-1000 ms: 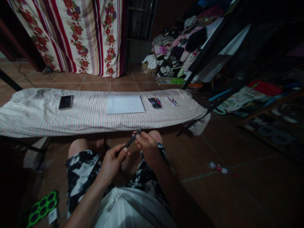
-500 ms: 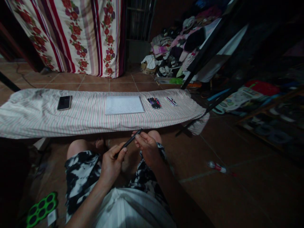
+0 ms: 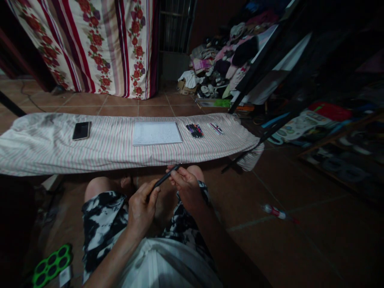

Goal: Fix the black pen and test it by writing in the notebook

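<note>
Holding a dark pen [image 3: 166, 178] between them, both hands are low over the person's lap, above the patterned shorts [image 3: 102, 224]. The left hand [image 3: 142, 208] has its fingers curled around the pen's lower end, thumb and fingertips pinching the barrel. The right hand [image 3: 187, 186] pinches the upper end with its fingertips, so the pen runs slanted up and to the right from one hand to the other, its tip just past the right fingers. Whether a cap is on it is too dark to tell.

Just beyond the hands runs a long, low counter [image 3: 120, 152] covered in a pink-and-white striped cloth. On it, straight ahead, lies a spiral notebook [image 3: 157, 133] with its binding on the right side. Just beside it to the right is a small bunch of pens [image 3: 195, 130], and a little farther right a second, smaller group of pens [image 3: 216, 128]. Well apart on the left end of the cloth lies a dark phone [image 3: 81, 131], screen up.

On the tiled floor to the right lies a small red-and-white bottle [image 3: 274, 212] on its side. At the lower left is a bright green tray with round holes [image 3: 51, 266]. Behind the counter hangs a floral striped curtain [image 3: 96, 44], and a heap of clothes [image 3: 219, 66] sits in the far corner.
</note>
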`<state>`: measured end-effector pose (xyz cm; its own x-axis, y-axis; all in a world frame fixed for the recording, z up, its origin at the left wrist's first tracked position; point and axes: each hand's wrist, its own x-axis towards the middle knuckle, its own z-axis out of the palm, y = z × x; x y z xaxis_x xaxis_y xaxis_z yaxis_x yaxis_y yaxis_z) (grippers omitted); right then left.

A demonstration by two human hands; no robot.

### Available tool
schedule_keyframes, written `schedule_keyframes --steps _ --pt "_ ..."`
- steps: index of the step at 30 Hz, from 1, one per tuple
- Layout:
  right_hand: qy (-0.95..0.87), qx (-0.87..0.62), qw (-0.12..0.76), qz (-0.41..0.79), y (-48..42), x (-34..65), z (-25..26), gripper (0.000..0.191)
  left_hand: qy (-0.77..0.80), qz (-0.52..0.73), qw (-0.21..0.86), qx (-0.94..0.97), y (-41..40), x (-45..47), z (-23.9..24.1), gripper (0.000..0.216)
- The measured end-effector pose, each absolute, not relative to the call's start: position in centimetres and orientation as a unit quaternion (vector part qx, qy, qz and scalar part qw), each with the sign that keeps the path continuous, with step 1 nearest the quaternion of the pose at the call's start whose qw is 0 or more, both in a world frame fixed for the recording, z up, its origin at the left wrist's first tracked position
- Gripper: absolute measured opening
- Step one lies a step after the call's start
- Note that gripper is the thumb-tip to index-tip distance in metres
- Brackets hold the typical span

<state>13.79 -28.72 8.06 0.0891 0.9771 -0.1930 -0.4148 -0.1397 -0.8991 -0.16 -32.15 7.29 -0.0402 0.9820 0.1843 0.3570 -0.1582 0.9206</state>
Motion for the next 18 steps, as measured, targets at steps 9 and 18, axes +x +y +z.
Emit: schedule_keyframes --steps 9,18 --pt "-0.366 -0.470 0.560 0.575 -28.52 14.02 7.96 0.032 0.560 0.458 0.430 0.541 -32.27 -0.31 6.74 0.036" --pt "-0.382 -0.436 0.559 0.593 -28.62 14.23 7.83 0.030 0.512 0.439 0.567 0.472 -32.19 -0.16 7.60 0.048"
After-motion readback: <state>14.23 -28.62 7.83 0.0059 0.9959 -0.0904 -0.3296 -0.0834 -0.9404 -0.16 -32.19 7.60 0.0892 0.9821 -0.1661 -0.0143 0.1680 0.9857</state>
